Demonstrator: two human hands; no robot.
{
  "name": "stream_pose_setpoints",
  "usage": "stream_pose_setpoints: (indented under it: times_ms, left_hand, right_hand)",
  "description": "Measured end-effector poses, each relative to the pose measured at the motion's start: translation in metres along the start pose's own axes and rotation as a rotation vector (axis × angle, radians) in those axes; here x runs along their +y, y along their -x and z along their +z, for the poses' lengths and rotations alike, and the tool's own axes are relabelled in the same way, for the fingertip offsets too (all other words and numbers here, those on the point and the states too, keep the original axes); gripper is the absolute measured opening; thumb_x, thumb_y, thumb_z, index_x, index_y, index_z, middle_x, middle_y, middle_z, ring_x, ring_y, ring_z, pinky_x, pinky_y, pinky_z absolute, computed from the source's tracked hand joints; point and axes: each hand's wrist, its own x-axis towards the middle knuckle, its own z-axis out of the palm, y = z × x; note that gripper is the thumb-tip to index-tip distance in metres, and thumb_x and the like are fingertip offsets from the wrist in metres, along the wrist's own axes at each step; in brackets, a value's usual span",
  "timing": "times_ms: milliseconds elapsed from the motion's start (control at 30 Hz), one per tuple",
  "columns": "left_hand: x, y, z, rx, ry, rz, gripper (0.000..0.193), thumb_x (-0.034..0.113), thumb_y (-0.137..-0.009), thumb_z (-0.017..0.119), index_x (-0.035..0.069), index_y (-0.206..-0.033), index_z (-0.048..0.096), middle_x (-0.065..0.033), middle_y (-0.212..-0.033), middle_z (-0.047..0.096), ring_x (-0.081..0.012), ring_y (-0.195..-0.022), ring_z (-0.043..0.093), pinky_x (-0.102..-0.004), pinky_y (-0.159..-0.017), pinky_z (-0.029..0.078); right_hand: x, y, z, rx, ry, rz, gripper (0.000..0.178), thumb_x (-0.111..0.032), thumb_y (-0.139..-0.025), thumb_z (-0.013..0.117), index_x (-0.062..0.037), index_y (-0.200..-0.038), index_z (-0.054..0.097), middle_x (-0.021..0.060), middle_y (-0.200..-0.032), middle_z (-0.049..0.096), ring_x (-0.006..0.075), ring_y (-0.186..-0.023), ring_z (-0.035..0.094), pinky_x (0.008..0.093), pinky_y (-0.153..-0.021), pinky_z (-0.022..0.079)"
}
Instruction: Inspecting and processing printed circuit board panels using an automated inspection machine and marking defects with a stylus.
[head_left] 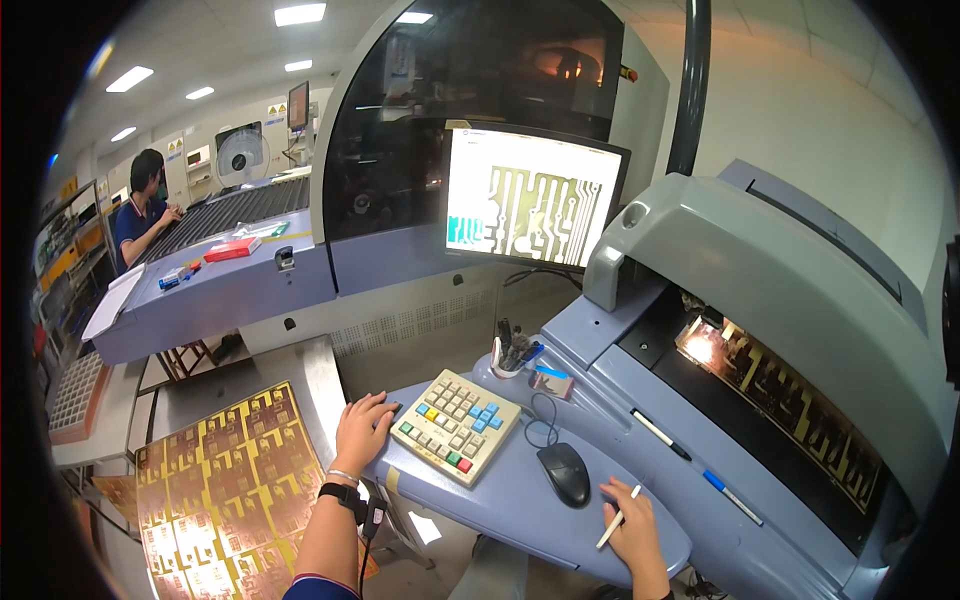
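My left hand (362, 432) rests at the left edge of the blue-grey console shelf (425, 493), fingers stretched out, holding nothing. Beside its fingertips sits a cream keypad (456, 427) with blue, green, yellow and red keys. At the shelf's right end my right hand (636, 530) is closed around a slim white pen (619, 517), which slants across the fingers. A black mouse (565, 474) lies between the keypad and this hand, touched by neither. Behind the keypad a monitor (530, 197) shows an enlarged circuit pattern.
Right, a grey-hooded machine (780, 270) holds a lit patterned panel (775, 400); a black-capped marker (661, 435) and blue-capped marker (733, 498) lie before it. A pen cup (508, 358) stands behind the keypad. Left lies a copper circuit panel (225, 480). Far left, a person (145, 210) works at rollers.
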Motion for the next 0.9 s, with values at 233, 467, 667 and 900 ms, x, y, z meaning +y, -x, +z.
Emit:
stream_pose_setpoints:
  times_ms: [233, 467, 667, 900]
  left_hand:
    - [-0.0009, -0.0001, 0.0016, -0.004, 0.000, 0.007, 0.024, 0.029, -0.094, 0.057, 0.023, -0.112, 0.072, -0.0028, -0.132, 0.061, -0.0264, -0.130, 0.049, -0.0483, -0.112, 0.031]
    - [0.0008, -0.0012, 0.0000, -0.027, -0.040, 0.015, 0.024, 0.030, -0.094, 0.057, 0.023, -0.111, 0.073, -0.0021, -0.132, 0.061, -0.0254, -0.129, 0.049, -0.0477, -0.111, 0.032]
    - [0.0026, -0.0009, -0.0001, -0.039, -0.057, 0.013, 0.024, 0.030, -0.095, 0.056, 0.023, -0.110, 0.073, -0.0014, -0.131, 0.060, -0.0244, -0.129, 0.048, -0.0472, -0.111, 0.031]
    - [0.0026, 0.0001, -0.0001, -0.026, -0.045, 0.005, 0.025, 0.029, -0.094, 0.056, 0.023, -0.113, 0.071, -0.0021, -0.133, 0.060, -0.0250, -0.131, 0.048, -0.0477, -0.112, 0.031]
  right_hand:
    - [0.0004, -0.0003, 0.0010, -0.003, -0.006, 0.010, 0.032, -0.005, -0.082, 0.064, -0.0080, -0.114, 0.066, 0.0162, -0.122, 0.065, 0.0355, -0.107, 0.061, 0.0431, -0.095, 0.045]
    - [-0.0004, 0.0009, 0.0011, 0.009, -0.008, 0.006, 0.032, -0.005, -0.081, 0.064, -0.0079, -0.113, 0.067, 0.0162, -0.120, 0.065, 0.0352, -0.106, 0.062, 0.0432, -0.094, 0.045]
    - [-0.0015, 0.0003, 0.0002, 0.002, 0.007, 0.007, 0.032, -0.005, -0.081, 0.065, -0.0079, -0.112, 0.067, 0.0164, -0.120, 0.065, 0.0349, -0.106, 0.062, 0.0431, -0.094, 0.045]
    - [0.0004, 0.0009, 0.0015, 0.003, 0.006, 0.004, 0.032, -0.005, -0.081, 0.064, -0.0075, -0.113, 0.067, 0.0165, -0.120, 0.065, 0.0347, -0.106, 0.062, 0.0429, -0.093, 0.045]
